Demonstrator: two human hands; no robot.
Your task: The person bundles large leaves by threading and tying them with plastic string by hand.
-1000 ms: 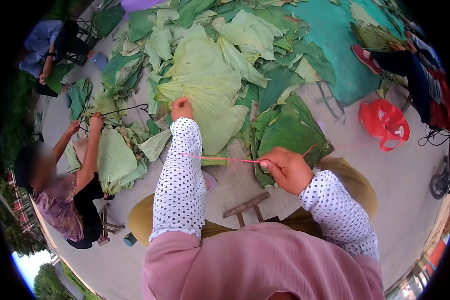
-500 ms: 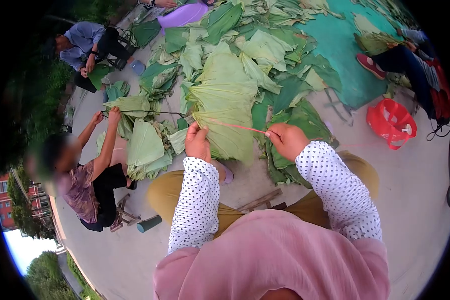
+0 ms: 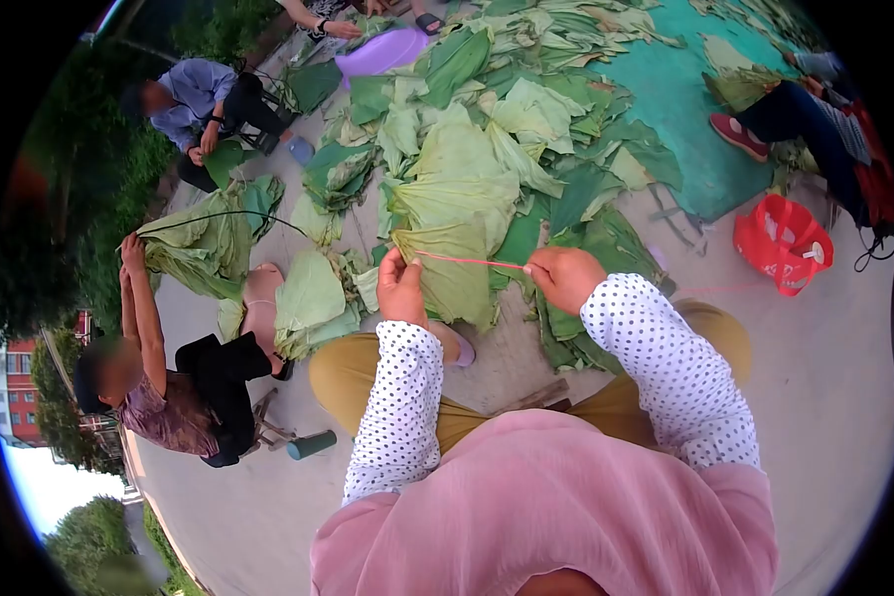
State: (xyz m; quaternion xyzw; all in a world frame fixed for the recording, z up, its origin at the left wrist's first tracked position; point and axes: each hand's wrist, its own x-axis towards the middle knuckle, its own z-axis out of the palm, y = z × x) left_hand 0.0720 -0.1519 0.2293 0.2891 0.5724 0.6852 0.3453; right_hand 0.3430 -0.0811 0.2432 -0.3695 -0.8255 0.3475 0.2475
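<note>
My left hand [image 3: 401, 290] is closed, pinching the gathered end of a large green leaf bundle [image 3: 457, 238]. A thin pink-red string [image 3: 477, 261] runs from that pinched end, stretched nearly level, to my right hand [image 3: 566, 280]. The right fingers are closed on the string. The leaves fan out away from me beyond the left hand, their undersides pale and ribbed. Whether the string wraps round the leaf end is hidden by my left fingers. Close to my right hand lies a pile of darker green leaves [image 3: 606, 243].
More leaves [image 3: 536, 109] cover the ground ahead, partly on a green sheet [image 3: 705, 169]. A red bag [image 3: 780, 243] stands at right; a purple basin [image 3: 382, 52] lies beyond. At left, a seated person [image 3: 169, 407] lifts a leaf bundle [image 3: 199, 243] with a dark cord. Other people sit farther off.
My left hand has moved slightly right and down, the string staying taut between my hands. The person at left has raised both arms, pulling leaves and cord farther left.
</note>
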